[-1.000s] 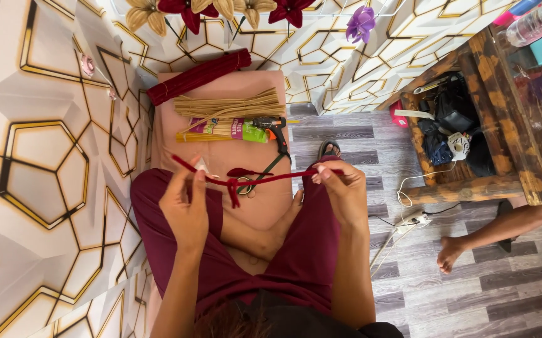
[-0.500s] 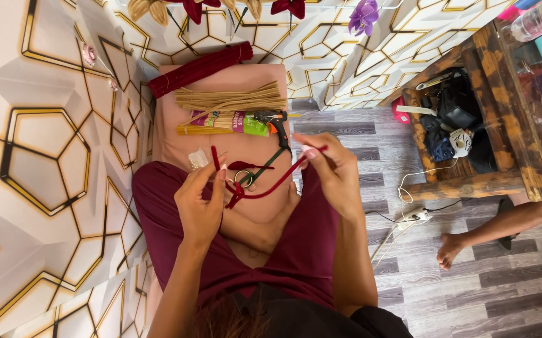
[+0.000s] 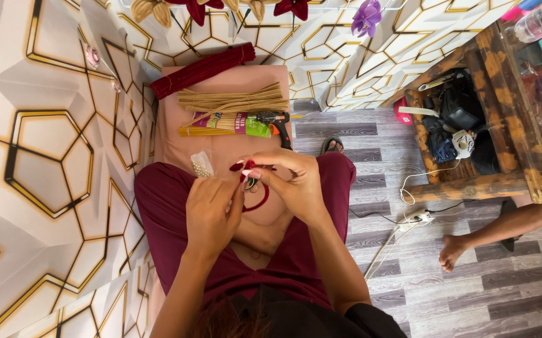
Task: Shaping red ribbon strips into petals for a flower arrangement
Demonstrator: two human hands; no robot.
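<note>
My left hand and my right hand meet over my lap, both pinching a thin dark red pipe cleaner bent into a small loop. The fingertips hide most of the loop. I sit cross-legged in dark red trousers. Beyond my hands a pink cushion carries a bundle of tan sticks, a black and orange glue gun, a green and pink packet and a small clear bag of beads.
A roll of dark red pipe cleaners lies at the cushion's far end. Paper flowers line the patterned wall. A wooden table with black bags stands at right. Another person's leg and foot rest on the floor beside a power strip.
My hands have come together from wide apart. The pipe cleaner, stretched straight a second ago, is now folded into a small loop between my fingertips.
</note>
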